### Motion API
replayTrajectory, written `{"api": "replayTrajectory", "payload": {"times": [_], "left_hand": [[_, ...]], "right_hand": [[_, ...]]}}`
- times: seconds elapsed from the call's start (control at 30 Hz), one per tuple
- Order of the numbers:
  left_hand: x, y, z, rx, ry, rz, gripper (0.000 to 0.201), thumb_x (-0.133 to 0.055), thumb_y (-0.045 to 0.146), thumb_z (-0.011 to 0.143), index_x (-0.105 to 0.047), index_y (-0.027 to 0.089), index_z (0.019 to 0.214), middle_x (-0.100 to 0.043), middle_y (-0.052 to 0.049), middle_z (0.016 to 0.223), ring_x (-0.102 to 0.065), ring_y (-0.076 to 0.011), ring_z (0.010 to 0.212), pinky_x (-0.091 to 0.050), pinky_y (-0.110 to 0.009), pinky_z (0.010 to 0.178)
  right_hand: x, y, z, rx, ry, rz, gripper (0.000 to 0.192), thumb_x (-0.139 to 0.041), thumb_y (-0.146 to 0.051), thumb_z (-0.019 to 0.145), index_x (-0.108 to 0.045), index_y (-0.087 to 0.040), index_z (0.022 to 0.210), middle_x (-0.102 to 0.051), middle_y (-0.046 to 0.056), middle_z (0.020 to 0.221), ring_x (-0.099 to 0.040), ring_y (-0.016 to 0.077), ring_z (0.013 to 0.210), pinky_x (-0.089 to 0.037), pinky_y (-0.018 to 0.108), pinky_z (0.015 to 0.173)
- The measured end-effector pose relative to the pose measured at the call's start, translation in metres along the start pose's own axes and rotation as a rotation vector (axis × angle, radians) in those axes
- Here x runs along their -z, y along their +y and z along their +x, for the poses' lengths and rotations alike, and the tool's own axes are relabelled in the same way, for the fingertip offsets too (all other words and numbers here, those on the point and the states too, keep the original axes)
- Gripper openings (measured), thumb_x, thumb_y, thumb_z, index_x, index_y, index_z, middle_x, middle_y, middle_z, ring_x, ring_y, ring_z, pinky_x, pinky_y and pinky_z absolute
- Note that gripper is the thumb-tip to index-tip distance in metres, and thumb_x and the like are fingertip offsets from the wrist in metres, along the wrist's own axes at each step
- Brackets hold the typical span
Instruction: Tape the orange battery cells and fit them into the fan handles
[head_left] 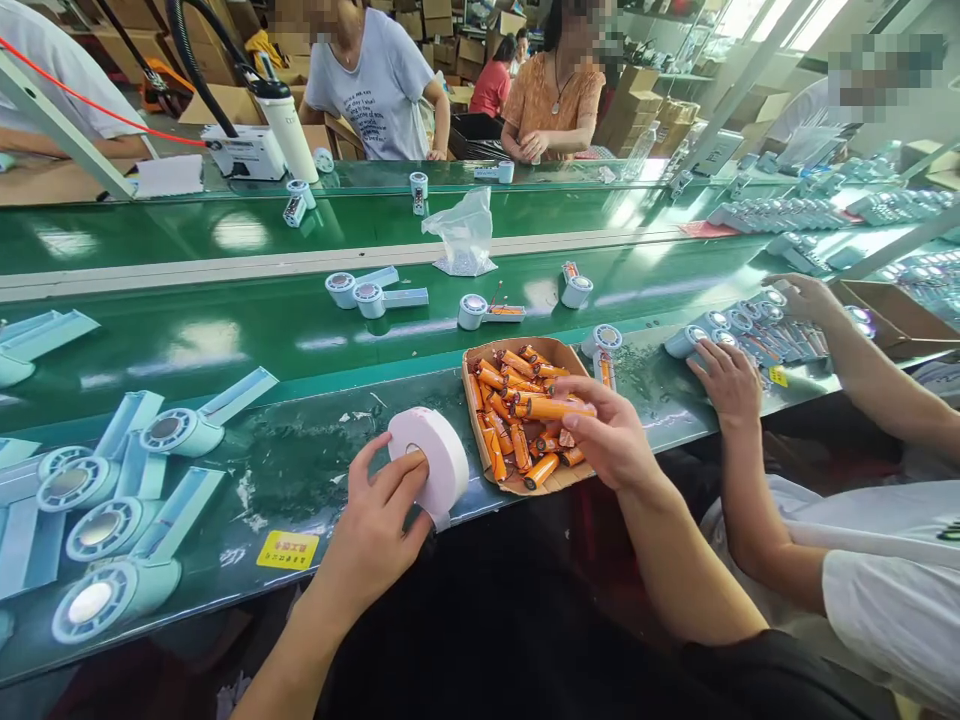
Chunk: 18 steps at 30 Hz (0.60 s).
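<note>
Left hand gripping tape roll, right hand pinching 1 orange battery above cardboard tray.

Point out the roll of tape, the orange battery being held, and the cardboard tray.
roll of tape (437, 452), head view, on its white outer band.
orange battery (551, 408), head view, middle of its body.
cardboard tray (517, 346), head view, on its far rim.

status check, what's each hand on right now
Left hand gripping white tape roll upright on green bench edge. Right hand holding orange cylindrical cell over cardboard tray. Co-worker's hand close at right.
</note>
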<state>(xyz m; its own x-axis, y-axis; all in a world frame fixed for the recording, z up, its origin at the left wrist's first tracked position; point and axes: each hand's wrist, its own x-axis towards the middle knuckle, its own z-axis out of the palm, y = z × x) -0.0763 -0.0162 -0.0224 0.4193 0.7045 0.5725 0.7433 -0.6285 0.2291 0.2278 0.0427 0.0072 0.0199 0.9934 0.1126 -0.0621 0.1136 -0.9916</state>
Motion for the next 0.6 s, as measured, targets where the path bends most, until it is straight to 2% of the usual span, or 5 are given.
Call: {"api": "replayTrajectory", "payload": {"times": [0.07, 0.17, 0.4, 0.5, 0.6], "left_hand": [[-0.001, 0.002, 0.001, -0.007, -0.004, 0.003, 0.031, -0.065, 0.007, 0.087, -0.066, 0.020, 0.115, -0.075, -0.009, 0.109, -0.060, -0.0341, 0.125, -0.052, -0.060, 0.114], [-0.004, 0.006, -0.001, -0.007, -0.031, 0.017, 0.033, -0.067, 0.006, 0.085, -0.068, 0.019, 0.116, -0.076, -0.010, 0.112, -0.057, -0.0343, 0.127, -0.056, -0.053, 0.108], [-0.006, 0.011, -0.005, 0.019, -0.057, 0.088, 0.037, -0.068, 0.008, 0.088, -0.072, 0.020, 0.122, -0.078, -0.007, 0.118, -0.057, -0.0301, 0.120, -0.050, -0.045, 0.108], [-0.005, 0.013, -0.004, 0.015, -0.062, 0.108, 0.038, -0.069, 0.008, 0.088, -0.073, 0.020, 0.124, -0.079, -0.005, 0.119, -0.057, -0.0282, 0.114, -0.048, -0.042, 0.105], [-0.006, 0.014, -0.003, -0.005, -0.066, 0.136, 0.037, -0.070, 0.008, 0.090, -0.074, 0.020, 0.124, -0.080, -0.004, 0.117, -0.057, -0.0272, 0.107, -0.049, -0.039, 0.098]], "right_hand": [[-0.010, 0.003, -0.004, 0.107, -0.017, -0.010, 0.028, -0.091, -0.042, 0.075, -0.081, -0.024, 0.094, -0.080, 0.003, 0.103, -0.078, 0.0235, 0.102, -0.067, 0.037, 0.087], [-0.024, 0.010, -0.012, 0.285, -0.089, -0.074, 0.016, -0.087, -0.029, 0.085, -0.084, -0.027, 0.101, -0.083, 0.006, 0.116, -0.079, 0.0261, 0.115, -0.065, 0.043, 0.101], [-0.047, 0.012, -0.023, 0.752, -0.039, -0.403, 0.049, -0.076, 0.000, 0.089, -0.080, -0.033, 0.125, -0.082, 0.003, 0.124, -0.081, 0.0230, 0.109, -0.069, 0.036, 0.099], [-0.051, 0.012, -0.021, 0.837, -0.029, -0.475, 0.054, -0.073, 0.002, 0.091, -0.077, -0.033, 0.132, -0.081, 0.004, 0.125, -0.080, 0.0238, 0.112, -0.068, 0.039, 0.102], [-0.052, 0.016, -0.021, 0.869, -0.134, -0.519, 0.057, -0.068, 0.004, 0.092, -0.073, -0.029, 0.137, -0.080, 0.007, 0.129, -0.076, 0.0245, 0.123, -0.065, 0.040, 0.107]]}}
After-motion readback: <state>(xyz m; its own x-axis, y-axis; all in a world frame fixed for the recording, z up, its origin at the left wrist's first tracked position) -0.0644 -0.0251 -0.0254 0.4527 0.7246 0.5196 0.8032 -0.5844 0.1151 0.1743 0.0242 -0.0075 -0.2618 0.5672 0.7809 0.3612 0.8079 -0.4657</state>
